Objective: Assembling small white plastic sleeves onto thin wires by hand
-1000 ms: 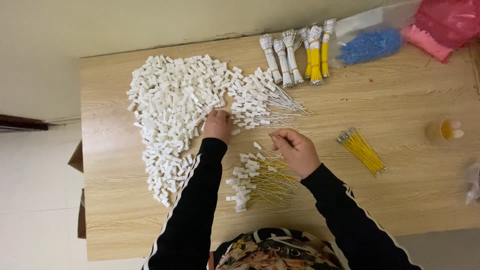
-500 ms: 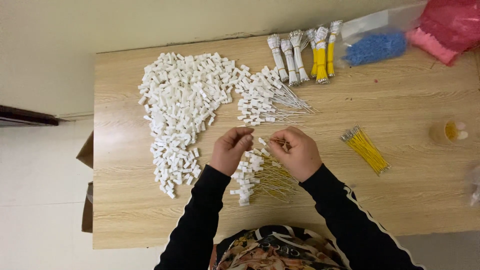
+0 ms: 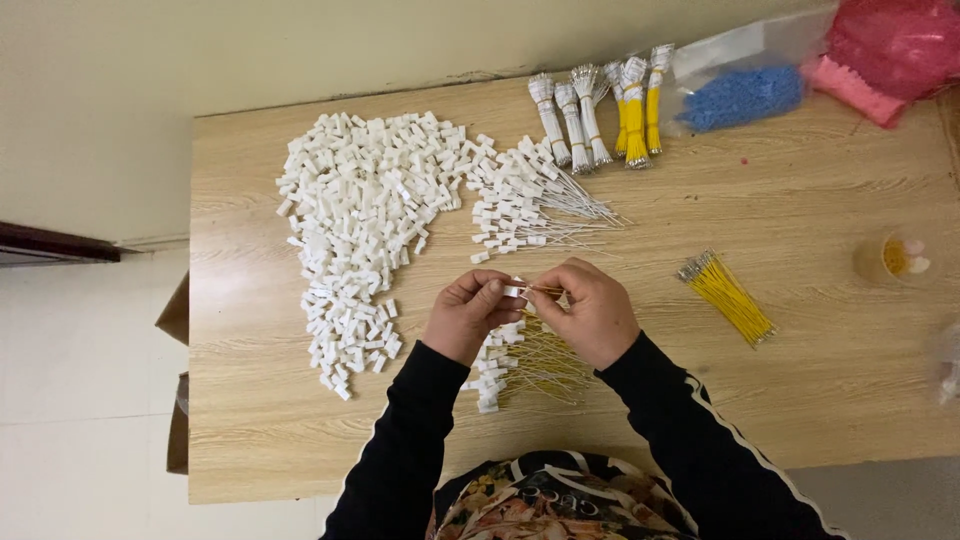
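Note:
My left hand [image 3: 465,315] pinches a small white plastic connector [image 3: 514,291] at its fingertips. My right hand [image 3: 590,310] meets it from the right, holding a thin yellow wire whose end touches the connector. Both hands hover just above a small pile of finished white connectors with yellow wires [image 3: 525,360]. A big heap of loose white connectors [image 3: 360,215] spreads across the left part of the wooden table [image 3: 800,400]. A loose bundle of yellow wires [image 3: 728,296] lies to the right of my right hand.
White connectors with white wires [image 3: 535,205] lie behind my hands. Tied bundles of white wires [image 3: 572,120] and yellow wires [image 3: 638,115] sit at the far edge, beside a clear bag of blue pieces [image 3: 742,96] and a pink bag [image 3: 890,45]. A small cup [image 3: 893,257] stands at right.
My left hand left the white connector heap and came to the right hand with a connector. Both hands now meet above the finished pile. The view has shifted slightly.

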